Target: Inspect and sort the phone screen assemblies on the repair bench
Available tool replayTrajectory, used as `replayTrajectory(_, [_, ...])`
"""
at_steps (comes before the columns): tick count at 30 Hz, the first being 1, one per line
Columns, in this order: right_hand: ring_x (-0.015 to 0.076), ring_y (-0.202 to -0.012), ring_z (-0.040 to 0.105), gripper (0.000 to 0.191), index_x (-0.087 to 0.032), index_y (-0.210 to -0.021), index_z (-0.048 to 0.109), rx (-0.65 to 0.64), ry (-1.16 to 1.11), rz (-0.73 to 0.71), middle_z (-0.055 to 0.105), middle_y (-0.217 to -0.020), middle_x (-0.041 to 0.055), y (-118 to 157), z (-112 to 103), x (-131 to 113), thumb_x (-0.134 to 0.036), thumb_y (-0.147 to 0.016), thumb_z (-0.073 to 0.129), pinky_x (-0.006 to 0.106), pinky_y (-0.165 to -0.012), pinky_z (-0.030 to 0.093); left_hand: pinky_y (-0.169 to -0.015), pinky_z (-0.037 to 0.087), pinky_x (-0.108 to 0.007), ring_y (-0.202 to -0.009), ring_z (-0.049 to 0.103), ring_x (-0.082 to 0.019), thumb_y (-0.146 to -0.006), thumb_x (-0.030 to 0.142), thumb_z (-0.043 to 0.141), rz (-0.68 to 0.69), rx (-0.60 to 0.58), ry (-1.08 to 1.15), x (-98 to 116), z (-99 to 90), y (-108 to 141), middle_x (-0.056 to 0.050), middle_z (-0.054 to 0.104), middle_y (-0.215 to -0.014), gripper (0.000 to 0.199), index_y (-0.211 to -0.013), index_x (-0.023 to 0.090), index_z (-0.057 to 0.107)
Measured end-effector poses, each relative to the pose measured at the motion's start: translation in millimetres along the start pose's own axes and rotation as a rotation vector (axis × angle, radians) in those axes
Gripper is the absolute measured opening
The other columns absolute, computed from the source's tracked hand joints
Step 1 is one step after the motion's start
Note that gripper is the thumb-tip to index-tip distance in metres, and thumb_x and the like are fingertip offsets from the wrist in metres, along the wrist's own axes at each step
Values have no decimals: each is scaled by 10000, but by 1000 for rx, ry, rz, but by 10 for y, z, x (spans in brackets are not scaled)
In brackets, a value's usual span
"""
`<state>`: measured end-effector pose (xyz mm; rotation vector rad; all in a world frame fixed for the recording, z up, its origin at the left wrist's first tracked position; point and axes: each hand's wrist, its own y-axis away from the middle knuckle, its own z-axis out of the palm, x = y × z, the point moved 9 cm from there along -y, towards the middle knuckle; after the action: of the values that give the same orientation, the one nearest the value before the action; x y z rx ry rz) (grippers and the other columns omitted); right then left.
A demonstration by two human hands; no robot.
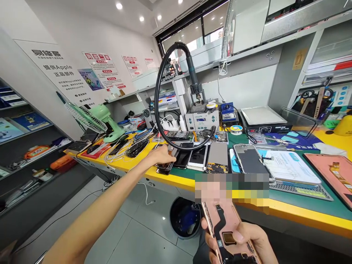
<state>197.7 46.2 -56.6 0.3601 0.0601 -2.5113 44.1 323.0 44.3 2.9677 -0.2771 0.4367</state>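
My right hand (249,238) holds an opened pink phone frame (227,223) upright near the bottom of the view, fingers on its left edge and thumb over its inner face. A black flex cable and a gold-coloured square show inside the frame, and its top is pixelated. My left hand (164,154) reaches out to a stack of dark phones (165,169) near the front edge of the bench, its fingers bent over the stack. Whether they grip a phone is too small to tell. Right of that hand lie a black phone (182,158) and a white phone (198,158).
The yellow-edged bench (302,211) carries a hot-air station (202,120) with a looping black hose (157,91). A green fan (100,117) stands at the left. More phone parts and a pink panel (330,176) lie at the right. Below is a bin (176,209).
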Motion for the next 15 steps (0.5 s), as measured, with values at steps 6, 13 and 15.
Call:
replayTrajectory(6, [244,-642,639,527,11,-1093,700,-13,30,-44,674,-813,168,-3,42,-23,-219,-636,576,340,-637,462,-769,441,-384,-953,643,-394,-435,609,808,-40,-12,-80,22,-18,6,-170,698,-987,683,-931,200,578])
replayTrajectory(13, [258,-764,607,489,-35,-1047,729,-44,36,-59,673,-843,159,-7,103,-24,-229,-622,585,344,-659,473,-753,467,-442,-887,661,-409,-492,513,796,-76,-36,-90,-30,39,-2,-191,703,-956,649,-996,176,565])
replayTrajectory(15, [262,-777,600,517,-26,-1078,722,-74,41,-39,658,-792,146,-10,125,-17,-233,-622,593,345,-665,472,-766,468,-460,-915,654,-426,-490,511,797,-84,-19,-91,-26,24,16,-206,697,-973,659,-1004,168,568])
